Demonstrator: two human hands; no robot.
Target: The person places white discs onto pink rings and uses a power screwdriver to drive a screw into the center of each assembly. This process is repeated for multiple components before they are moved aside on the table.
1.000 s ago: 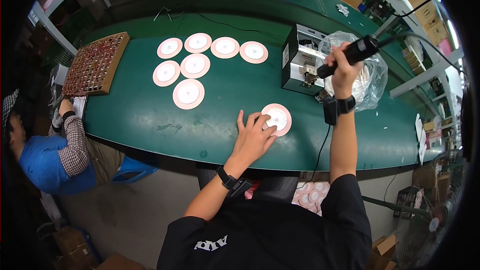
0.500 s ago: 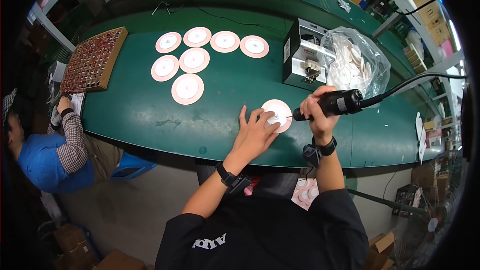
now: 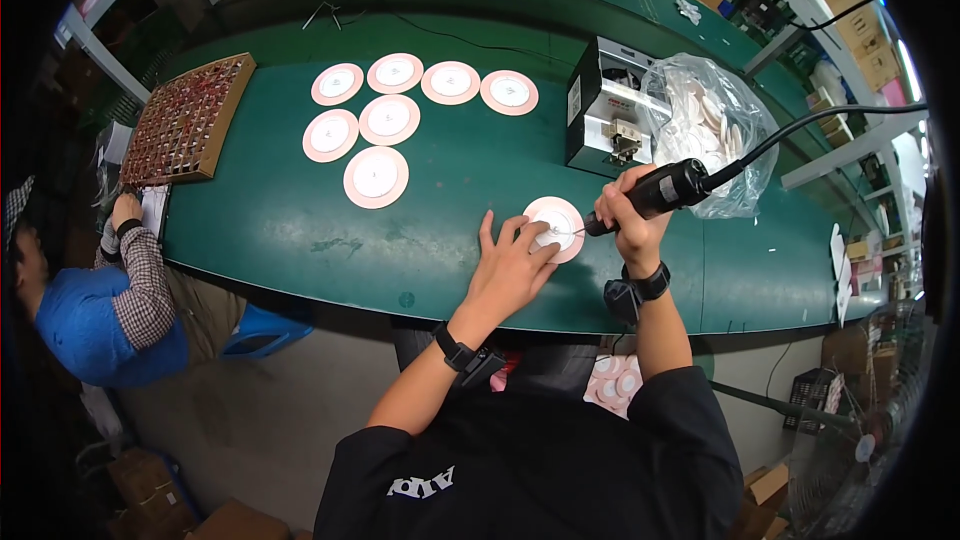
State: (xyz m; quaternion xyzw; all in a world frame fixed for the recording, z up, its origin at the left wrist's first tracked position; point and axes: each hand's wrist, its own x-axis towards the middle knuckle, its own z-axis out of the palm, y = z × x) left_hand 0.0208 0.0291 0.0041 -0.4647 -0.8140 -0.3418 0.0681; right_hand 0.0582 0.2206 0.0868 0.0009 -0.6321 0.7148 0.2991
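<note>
A round pink-rimmed disc point(image 3: 557, 213) with a white centre lies on the green table in front of me. My left hand point(image 3: 508, 265) rests on its left part, fingers spread and flat. My right hand point(image 3: 634, 223) is wrapped round a black corded electric screwdriver point(image 3: 672, 188), held at a slant. The thin bit points left and reaches over the middle of the disc; whether it touches a screw there is too small to tell. Several like discs point(image 3: 376, 178) lie face up in loose rows at the far left.
A black and silver box-shaped machine point(image 3: 600, 115) stands at the back right, beside a clear plastic bag point(image 3: 735, 165) of white round parts. At the left is a cardboard tray point(image 3: 190, 120) with many small compartments. A co-worker in a blue vest point(image 3: 105, 325) sits there.
My right hand and the screwdriver have moved slightly left, bringing the bit further over the disc's middle. The cord has risen. My left hand stays in place.
</note>
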